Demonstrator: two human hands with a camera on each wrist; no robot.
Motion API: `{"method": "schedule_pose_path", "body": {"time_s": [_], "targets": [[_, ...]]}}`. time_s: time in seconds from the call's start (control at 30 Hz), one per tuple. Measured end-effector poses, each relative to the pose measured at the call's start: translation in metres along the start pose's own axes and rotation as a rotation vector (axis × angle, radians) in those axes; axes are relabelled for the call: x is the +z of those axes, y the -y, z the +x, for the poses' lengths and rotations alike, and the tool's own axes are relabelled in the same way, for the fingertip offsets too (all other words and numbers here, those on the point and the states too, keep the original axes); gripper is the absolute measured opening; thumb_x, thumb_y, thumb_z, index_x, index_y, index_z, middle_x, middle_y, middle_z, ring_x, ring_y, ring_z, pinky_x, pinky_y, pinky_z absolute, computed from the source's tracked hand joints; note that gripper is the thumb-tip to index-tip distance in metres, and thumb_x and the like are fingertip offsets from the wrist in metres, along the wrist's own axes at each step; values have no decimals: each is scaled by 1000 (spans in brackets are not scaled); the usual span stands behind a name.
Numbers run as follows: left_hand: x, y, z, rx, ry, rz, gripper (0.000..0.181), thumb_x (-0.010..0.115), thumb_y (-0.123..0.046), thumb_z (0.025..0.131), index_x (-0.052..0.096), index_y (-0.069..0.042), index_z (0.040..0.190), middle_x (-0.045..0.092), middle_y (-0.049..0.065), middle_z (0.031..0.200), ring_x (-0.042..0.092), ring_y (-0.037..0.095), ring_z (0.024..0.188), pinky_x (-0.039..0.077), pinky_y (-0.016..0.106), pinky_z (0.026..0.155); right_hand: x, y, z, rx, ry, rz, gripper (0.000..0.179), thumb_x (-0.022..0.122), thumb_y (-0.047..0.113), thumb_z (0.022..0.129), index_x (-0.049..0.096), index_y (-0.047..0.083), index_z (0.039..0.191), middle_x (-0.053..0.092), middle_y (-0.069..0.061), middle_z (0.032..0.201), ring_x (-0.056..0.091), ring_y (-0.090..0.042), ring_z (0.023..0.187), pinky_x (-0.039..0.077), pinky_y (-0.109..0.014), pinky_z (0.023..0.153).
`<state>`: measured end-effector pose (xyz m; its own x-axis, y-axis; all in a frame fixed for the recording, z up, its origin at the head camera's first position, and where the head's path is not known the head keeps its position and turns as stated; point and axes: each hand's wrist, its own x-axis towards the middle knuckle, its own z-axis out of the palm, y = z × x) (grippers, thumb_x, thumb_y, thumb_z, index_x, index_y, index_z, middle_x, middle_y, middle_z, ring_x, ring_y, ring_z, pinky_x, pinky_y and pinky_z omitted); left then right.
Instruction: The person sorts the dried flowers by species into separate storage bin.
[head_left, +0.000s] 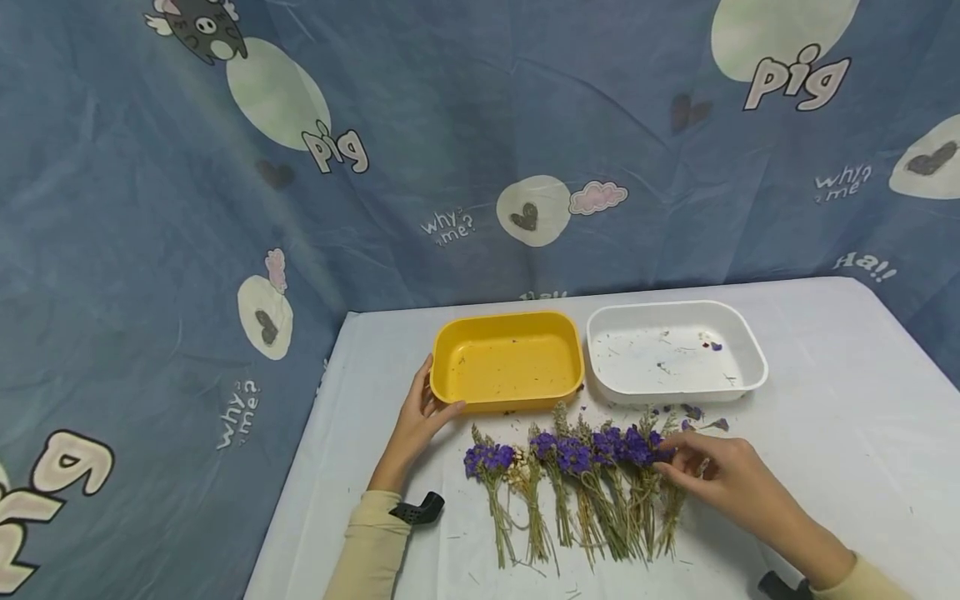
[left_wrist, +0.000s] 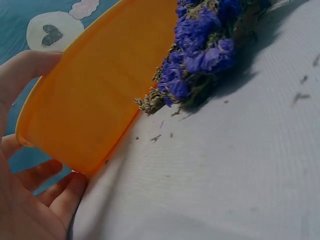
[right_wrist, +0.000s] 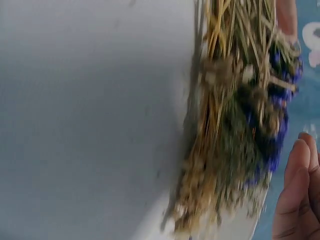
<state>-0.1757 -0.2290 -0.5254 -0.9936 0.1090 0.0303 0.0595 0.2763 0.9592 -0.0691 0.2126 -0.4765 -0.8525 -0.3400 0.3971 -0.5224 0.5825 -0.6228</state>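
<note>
My left hand [head_left: 420,417] holds the near left corner of a yellow tray [head_left: 507,403], its thumb on the rim. In the left wrist view the other fingers [left_wrist: 67,197] curl beneath the tray's lower edge. Several small tied bunches of dried flowers [head_left: 573,454] lie in a row before the trays, most with purple heads and one with pale cream heads [head_left: 519,473]. At the right end of that row hovers my right hand [head_left: 723,471], thumb and fingers parted. In the right wrist view its fingers [right_wrist: 295,200] stand beside the dried stems [right_wrist: 215,120].
A white tray [head_left: 675,396] stands right of the yellow one, with petals and bits of stem inside. Loose purple petals [head_left: 693,412] lie in front of it. Plant crumbs dot the white tabletop [head_left: 840,417]. A blue printed cloth [head_left: 420,108] hangs behind and at the left.
</note>
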Motion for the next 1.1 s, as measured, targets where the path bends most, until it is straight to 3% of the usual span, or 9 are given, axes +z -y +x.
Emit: {"method": "schedule_pose_path", "body": {"time_s": [0.2,0.37,0.5,0.77,1.1], "targets": [[1,1,-1,-12,-12,-38,100,80,-24,92,14,-25,168,40,4,162,45,26,148,44,42,121,16,6,1,9,71,105,18,83,10,85,76,13,101,66,19,71,57,10,62,55,-16,53],[1,-1,-2,-5,6,-55,98,78,-22,94,14,-28,167,42,5,161,48,27,145,50,32,116,24,11,2,37,119,149,17,82,13,87,76,8,102,68,16,71,58,9,61,56,-18,54],[1,0,-2,2,3,-61,97,78,-21,94,15,-31,167,43,6,160,49,28,144,49,26,114,29,13,4,58,157,151,17,82,15,87,77,8,102,69,17,70,58,9,62,57,-18,56],[0,3,-2,8,-2,-71,94,77,-18,95,17,-31,166,42,9,161,46,30,146,45,39,120,39,19,9,64,223,134,22,82,21,88,79,5,102,66,19,66,56,10,60,56,-17,55],[1,4,-1,4,-12,-70,95,78,-20,94,18,-29,167,41,6,162,46,28,147,45,34,120,50,30,14,201,358,115,29,79,38,91,81,10,99,53,20,55,41,6,46,43,-17,46]]}}
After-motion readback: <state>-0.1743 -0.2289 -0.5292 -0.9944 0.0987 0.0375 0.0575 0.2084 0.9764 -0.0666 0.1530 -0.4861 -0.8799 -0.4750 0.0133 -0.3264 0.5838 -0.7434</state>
